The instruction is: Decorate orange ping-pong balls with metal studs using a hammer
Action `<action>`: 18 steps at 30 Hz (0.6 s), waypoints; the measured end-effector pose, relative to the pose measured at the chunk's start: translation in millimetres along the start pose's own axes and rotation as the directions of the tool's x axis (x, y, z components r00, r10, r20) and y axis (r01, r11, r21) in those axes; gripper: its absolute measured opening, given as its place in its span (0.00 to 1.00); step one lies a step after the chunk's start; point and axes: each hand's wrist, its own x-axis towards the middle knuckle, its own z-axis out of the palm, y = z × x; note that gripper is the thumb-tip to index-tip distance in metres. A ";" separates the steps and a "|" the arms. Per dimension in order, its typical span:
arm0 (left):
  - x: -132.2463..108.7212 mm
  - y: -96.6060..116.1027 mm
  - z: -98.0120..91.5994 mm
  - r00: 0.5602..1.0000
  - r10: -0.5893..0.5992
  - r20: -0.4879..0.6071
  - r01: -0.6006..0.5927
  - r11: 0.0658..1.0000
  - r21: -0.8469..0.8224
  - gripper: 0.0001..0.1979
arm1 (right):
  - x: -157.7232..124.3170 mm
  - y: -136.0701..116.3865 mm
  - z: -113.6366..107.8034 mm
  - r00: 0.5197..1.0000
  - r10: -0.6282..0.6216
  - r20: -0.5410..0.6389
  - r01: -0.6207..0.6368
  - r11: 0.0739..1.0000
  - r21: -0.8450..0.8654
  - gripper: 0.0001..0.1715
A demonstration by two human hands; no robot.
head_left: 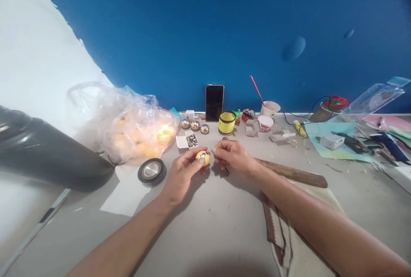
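A small yellow ball [203,157] is held above the grey table [205,225] between the fingertips of the left hand [181,176]. The right hand [234,157] is positioned just beside the ball, its fingers drawn narrowly together; whether anything is pinched between them cannot be determined. A tape roll [152,171] and a plastic bag [135,127] of yellow balls are located to the left, and a wooden stick [292,173] lies to the right.

Orange ball [203,157] with dark marks, yellow black-banded cup [226,123], blue wall [205,33]
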 end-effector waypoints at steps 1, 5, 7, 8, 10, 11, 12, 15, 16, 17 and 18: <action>0.9 -1.1 -1.2 1.000 -0.003 -0.011 0.003 1.000 0.011 0.19 | 0.0 0.4 -0.3 1.000 -0.007 0.000 0.007 1.000 -0.023 0.27; 4.6 -2.9 -4.4 0.998 -0.006 -0.061 0.007 1.000 0.015 0.16 | 0.1 2.2 -0.7 0.999 -0.043 -0.001 0.042 0.993 -0.109 0.24; 6.0 -2.0 -4.3 0.998 -0.039 -0.057 0.034 0.996 -0.087 0.17 | 1.3 3.8 -0.4 0.998 -0.058 -0.025 0.054 0.988 -0.143 0.23; 6.6 -1.3 -4.0 0.997 -0.066 -0.046 0.059 0.987 -0.149 0.18 | 2.3 4.5 -0.6 0.997 -0.067 -0.042 0.060 0.985 -0.162 0.22; 7.7 -0.1 -3.2 0.993 -0.119 -0.019 0.111 0.964 -0.243 0.19 | 4.1 4.4 -2.7 0.993 -0.091 -0.080 0.070 0.969 -0.238 0.20; 8.2 0.2 -2.9 0.990 -0.138 -0.008 0.131 0.955 -0.265 0.20 | 4.7 3.3 -5.2 0.989 -0.113 -0.099 0.077 0.947 -0.311 0.19; 8.6 0.2 -2.8 0.989 -0.148 -0.002 0.142 0.952 -0.272 0.21 | 4.7 1.3 -8.6 0.983 -0.144 -0.113 0.085 0.906 -0.415 0.16; 9.0 -0.3 -3.0 0.992 -0.113 -0.047 0.105 0.982 -0.159 0.23 | 1.7 -8.1 -24.0 0.973 -0.219 -0.073 0.079 0.613 -0.786 0.04; 8.8 -0.4 -3.1 0.994 -0.084 -0.071 0.078 0.994 -0.081 0.24 | 0.1 -11.3 -29.6 0.979 -0.200 -0.031 0.073 0.492 -0.868 0.09; 8.5 -0.3 -3.2 0.995 -0.050 -0.092 0.050 0.999 0.000 0.25 | -1.4 -14.0 -34.8 0.988 -0.155 0.004 0.066 0.399 -0.915 0.14; 8.2 -0.1 -3.3 0.994 -0.018 -0.104 0.026 0.997 0.073 0.25 | -2.5 -15.9 -39.3 0.995 -0.095 0.025 0.056 0.338 -0.940 0.18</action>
